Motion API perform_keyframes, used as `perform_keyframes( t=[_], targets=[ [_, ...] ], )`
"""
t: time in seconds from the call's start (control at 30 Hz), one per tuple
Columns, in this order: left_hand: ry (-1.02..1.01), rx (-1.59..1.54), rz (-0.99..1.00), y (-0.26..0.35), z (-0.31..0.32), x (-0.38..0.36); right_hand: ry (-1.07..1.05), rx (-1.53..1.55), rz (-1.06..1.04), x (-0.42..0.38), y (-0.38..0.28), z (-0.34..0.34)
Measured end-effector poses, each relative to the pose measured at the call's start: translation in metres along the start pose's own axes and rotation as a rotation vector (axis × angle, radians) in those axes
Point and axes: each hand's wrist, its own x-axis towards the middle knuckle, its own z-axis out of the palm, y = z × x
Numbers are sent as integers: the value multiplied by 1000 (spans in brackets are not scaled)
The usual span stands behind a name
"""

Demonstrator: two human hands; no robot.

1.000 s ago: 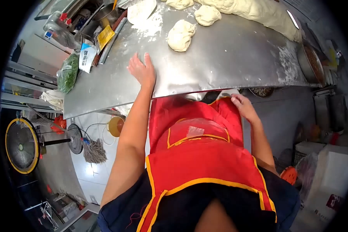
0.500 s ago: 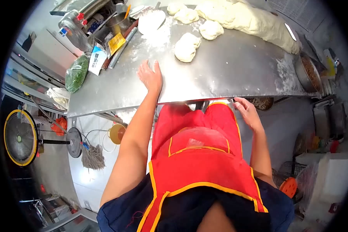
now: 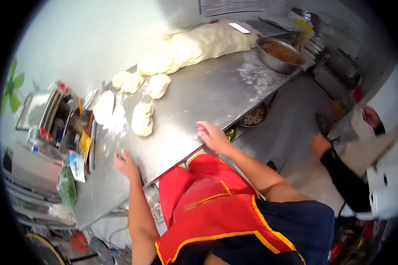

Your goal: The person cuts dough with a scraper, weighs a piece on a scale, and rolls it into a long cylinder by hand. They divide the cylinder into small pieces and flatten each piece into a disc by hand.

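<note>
My left hand rests at the near part of the steel table, its fingers apart and holding nothing. Farther right, my right hand is over the table's front edge with its fingers loosely spread and bare. Between and beyond my hands sits a lump of dough, with another dough piece behind it. A paler dough piece lies to the left of that one. Along the back stretches a long, thick mass of dough, a white flat object on its right end.
A metal bowl of brown filling stands at the table's right end. On the left are a bag of greens, a yellow packet and flour. Another person's sleeve and hands show at right. Below the edge sits a pan.
My view has swung to the right, and another person has come into sight there. My right hand has risen from beside the apron to the table edge. The dough pieces look the same.
</note>
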Motion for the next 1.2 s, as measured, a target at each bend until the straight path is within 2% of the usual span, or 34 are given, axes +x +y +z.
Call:
perform_keyframes(
  t=[0.1,0.17,0.2,0.23,0.27,0.3,0.37,0.4,0.47,0.53,0.6,0.63,0.73,0.77,0.87,1.0,1.1,1.17,1.2],
  targets=[
    [17,26,12,3,-2,-1,-53,85,42,-4,-7,-13],
    [5,42,-2,10,-5,-2,-86,116,99,-3,-12,-41],
    [2,53,-14,12,-7,-4,-34,156,131,11,-13,-68],
    [1,43,7,11,-4,-4,317,-81,-51,31,-12,-95],
    [1,42,21,8,1,-5,387,206,100,47,-5,-132],
    [11,51,26,3,-1,-3,545,541,159,57,-6,-164],
    [60,142,219,25,-8,-6,729,473,180,67,-3,-197],
    [89,180,373,27,-2,-7,728,402,143,65,-7,-199],
    [-41,47,458,53,9,-3,595,383,146,60,5,-181],
    [-229,6,494,82,23,3,449,457,297,54,6,-144],
    [-301,24,546,98,48,10,354,448,367,54,7,-106],
    [-317,159,531,109,53,11,306,454,355,54,8,-87],
    [-497,205,446,105,77,35,165,400,310,63,-4,-49],
    [-424,231,448,103,82,43,131,378,303,69,-10,-41],
    [-531,-98,222,85,96,94,49,371,315,93,-23,-14],
    [-784,-653,-419,91,56,135,-91,398,255,132,-37,31],
    [-861,-650,-110,62,47,114,-168,345,104,162,-41,66],
    [-1018,-596,-23,67,19,82,-186,270,39,166,-51,95],
    [-928,-523,386,57,21,64,-224,92,-140,162,-45,113]
  ],
)
